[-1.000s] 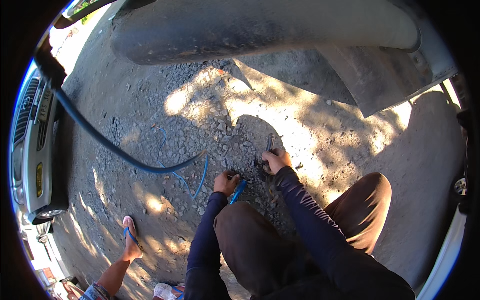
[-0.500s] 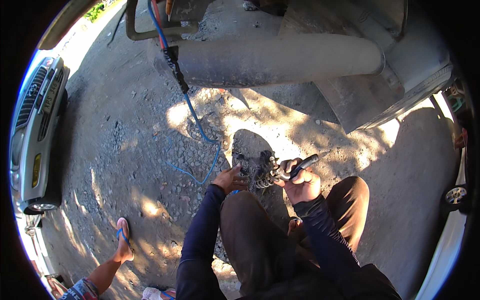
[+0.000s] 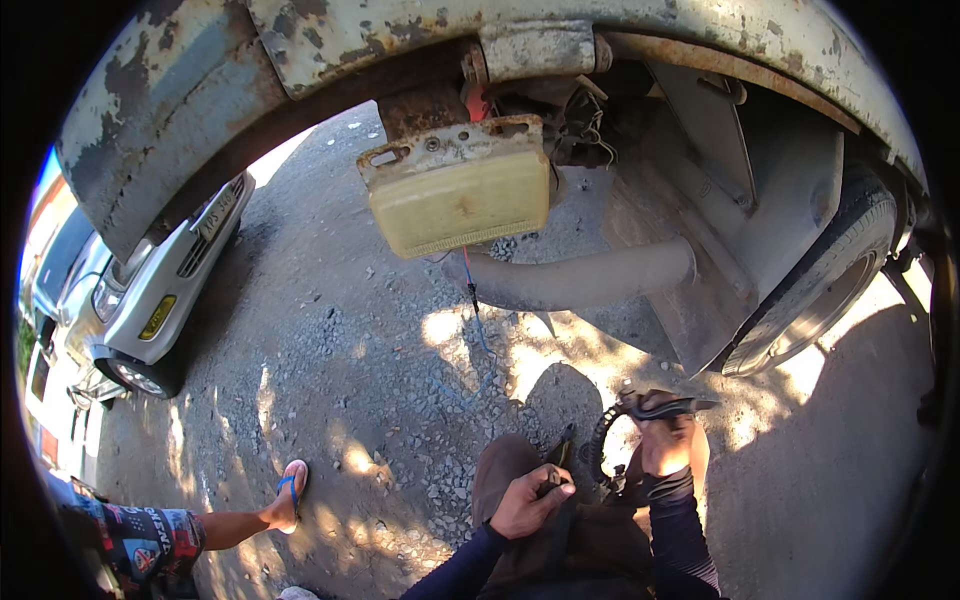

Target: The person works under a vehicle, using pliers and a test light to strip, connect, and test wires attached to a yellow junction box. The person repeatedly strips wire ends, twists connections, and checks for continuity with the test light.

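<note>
My left hand (image 3: 533,505) is closed, thumb up, around something small and dark over my left thigh. A narrow dark tool with a yellow-green edge (image 3: 563,447) shows just beyond the fingers; whether it is in the hand I cannot tell. My right hand (image 3: 668,446) grips a dark-handled knife (image 3: 700,405) pointing right, slightly blurred. A ribbed black coil (image 3: 600,445), like corrugated tubing or cable, hangs from the same hand between my knees. A thin blue wire (image 3: 483,335) drops from the vehicle in front of me to the gravel.
A rusty, peeling bumper (image 3: 370,45) arches overhead, with a yellowish rectangular lamp (image 3: 465,205) hanging from it. Behind are a grey pipe (image 3: 590,280) and a tyre (image 3: 820,290). A silver car (image 3: 150,300) stands left. Nearby is another person's sandalled foot (image 3: 290,495).
My view has shifted back, bringing bumper and lamp into sight. My left hand, open over the gravel before, has drawn back and closed. My right hand still holds the knife and coil.
</note>
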Available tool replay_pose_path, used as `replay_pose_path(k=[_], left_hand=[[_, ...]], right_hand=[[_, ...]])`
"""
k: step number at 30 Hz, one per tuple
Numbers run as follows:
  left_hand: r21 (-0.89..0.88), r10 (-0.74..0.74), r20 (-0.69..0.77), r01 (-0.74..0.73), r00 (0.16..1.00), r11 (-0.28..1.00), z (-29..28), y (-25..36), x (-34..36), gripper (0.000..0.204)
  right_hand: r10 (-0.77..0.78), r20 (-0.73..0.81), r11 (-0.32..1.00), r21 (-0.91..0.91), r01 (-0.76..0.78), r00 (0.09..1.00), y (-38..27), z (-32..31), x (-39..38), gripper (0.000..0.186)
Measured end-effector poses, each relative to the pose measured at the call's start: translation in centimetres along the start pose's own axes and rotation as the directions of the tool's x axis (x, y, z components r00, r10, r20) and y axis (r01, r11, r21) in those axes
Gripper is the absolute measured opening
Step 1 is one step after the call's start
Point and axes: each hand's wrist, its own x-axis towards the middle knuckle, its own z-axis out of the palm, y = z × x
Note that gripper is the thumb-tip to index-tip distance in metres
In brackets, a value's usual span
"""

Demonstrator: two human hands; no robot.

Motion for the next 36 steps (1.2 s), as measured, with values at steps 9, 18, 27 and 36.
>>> replay_pose_path(k=[9,18,27,36], left_hand=[[-0.582,-0.251,-0.629,-0.231,0.736,0.78,-13.7,1.9,-6.3,0.024],[-0.401,0.083,-0.244,-0.179,0.966,0.899,-16.3,17.1,-0.1,0.028],[0.899,0.456,-0.357,0.168,0.815,0.404,-20.3,30.9,6.1,0.033],[0.969,0.632,-0.128,0.232,0.765,-0.084,-20.8,33.4,9.9,0.03]], right_hand=[[-0.087,-0.487,0.982,0.105,0.157,0.869,-11.2,-7.7,1.2,0.018],[0.216,-0.081,0.967,0.156,-0.202,0.973,-3.9,3.4,-0.6,0.019],[0.298,0.129,0.94,0.132,-0.315,0.946,-1.5,12.5,-4.4,0.021],[0.225,0.151,0.967,0.084,-0.239,0.963,-3.0,14.8,-4.7,0.023]])
